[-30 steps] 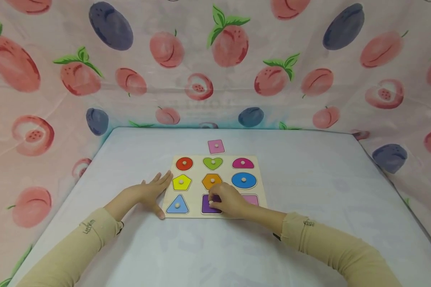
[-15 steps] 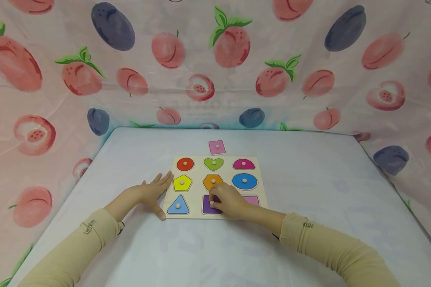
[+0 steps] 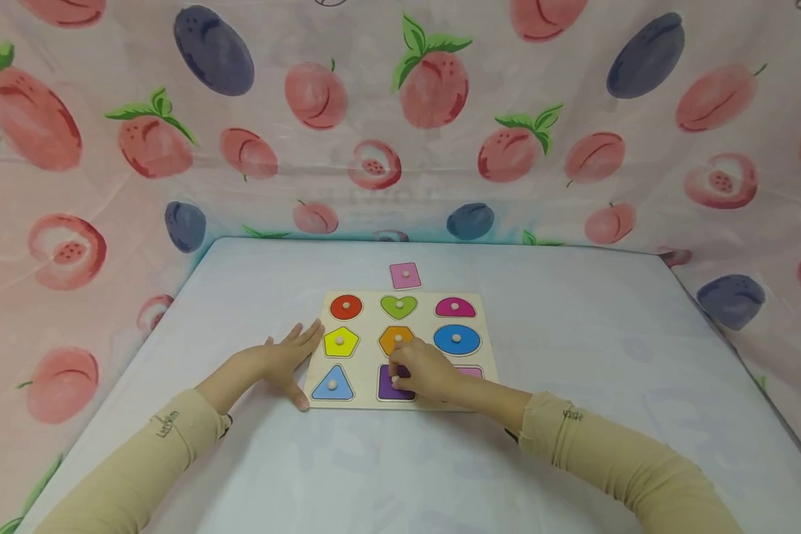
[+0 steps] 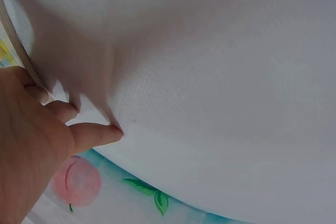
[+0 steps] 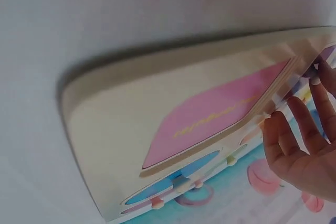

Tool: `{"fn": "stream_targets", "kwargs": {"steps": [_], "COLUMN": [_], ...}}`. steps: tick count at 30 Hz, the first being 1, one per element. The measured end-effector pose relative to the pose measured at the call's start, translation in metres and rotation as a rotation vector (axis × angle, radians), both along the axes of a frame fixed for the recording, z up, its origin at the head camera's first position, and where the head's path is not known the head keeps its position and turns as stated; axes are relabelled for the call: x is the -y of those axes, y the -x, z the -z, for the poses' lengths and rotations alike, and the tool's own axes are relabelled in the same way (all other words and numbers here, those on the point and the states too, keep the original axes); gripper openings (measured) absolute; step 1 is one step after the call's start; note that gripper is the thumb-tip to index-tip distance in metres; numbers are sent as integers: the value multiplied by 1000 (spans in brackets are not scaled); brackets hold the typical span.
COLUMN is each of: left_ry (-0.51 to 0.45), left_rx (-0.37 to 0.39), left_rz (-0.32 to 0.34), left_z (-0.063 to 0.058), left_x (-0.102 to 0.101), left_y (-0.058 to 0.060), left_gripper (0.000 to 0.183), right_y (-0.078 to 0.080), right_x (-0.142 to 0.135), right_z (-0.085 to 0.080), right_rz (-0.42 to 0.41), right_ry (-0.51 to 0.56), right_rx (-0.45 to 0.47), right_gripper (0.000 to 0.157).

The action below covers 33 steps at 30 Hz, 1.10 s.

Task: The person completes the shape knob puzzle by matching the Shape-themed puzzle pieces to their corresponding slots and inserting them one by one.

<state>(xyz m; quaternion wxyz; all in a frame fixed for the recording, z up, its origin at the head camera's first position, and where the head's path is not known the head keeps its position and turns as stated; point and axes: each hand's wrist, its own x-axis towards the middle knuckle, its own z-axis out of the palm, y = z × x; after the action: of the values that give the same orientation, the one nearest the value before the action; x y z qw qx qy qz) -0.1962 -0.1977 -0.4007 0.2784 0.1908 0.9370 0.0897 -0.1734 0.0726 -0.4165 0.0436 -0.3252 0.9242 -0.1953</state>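
Observation:
A pale wooden knob puzzle board [image 3: 366, 367] lies flat on the table. My right hand [image 3: 430, 371] pinches the small knob of the purple square piece [image 3: 387, 393], which sits in the middle of the board's near row and is partly covered by my fingers. Along the board's left edge rests my left hand [image 3: 283, 365], fingers spread, thumb by the near left corner. Beyond the far edge a loose pink rectangle piece [image 3: 399, 282] with a knob lies on the table. The right wrist view shows a pink rectangular recess [image 5: 210, 114] with faint yellow lettering, no knob in it.
Other knobbed pieces sit in the board: red circle [image 3: 339, 313], green heart [image 3: 392, 311], magenta half circle [image 3: 443, 310], yellow pentagon [image 3: 334, 348], orange hexagon [image 3: 389, 345], blue oval [image 3: 467, 345], blue triangle [image 3: 323, 393]. A fruit-printed cloth [image 3: 307, 178] surrounds the white table [image 3: 574, 319].
The head view has shifted very slightly. Both hands keep their places, the right one still at the purple square's knob and the left one at the board's edge.

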Motion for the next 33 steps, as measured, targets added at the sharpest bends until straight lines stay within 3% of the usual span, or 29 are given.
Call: {"fn": "stream_targets", "kwargs": {"steps": [7,13,22,29,33], "left_ry": [0,10,13,14,15], "left_rx": [-6,-14,-11,-13,-15], "left_rz": [1,-5,-9,-10,-12], "left_z": [4,5,7,6,5], "left_x": [0,2,2,2,2], "left_y": [1,1,2,2,1], "left_gripper": [133,133,134,134,133], "right_y": [5,15,35,60,71], "right_x": [-4,-1,-7,-8,-8], "right_z": [-7,-15,-22,-32,-33], "right_rz": [4,114,214,191,207], "right_ry": [54,100,189,217,223], "right_rx": [124,206,160,64,53], "right_gripper": [11,18,18,22,23]}}
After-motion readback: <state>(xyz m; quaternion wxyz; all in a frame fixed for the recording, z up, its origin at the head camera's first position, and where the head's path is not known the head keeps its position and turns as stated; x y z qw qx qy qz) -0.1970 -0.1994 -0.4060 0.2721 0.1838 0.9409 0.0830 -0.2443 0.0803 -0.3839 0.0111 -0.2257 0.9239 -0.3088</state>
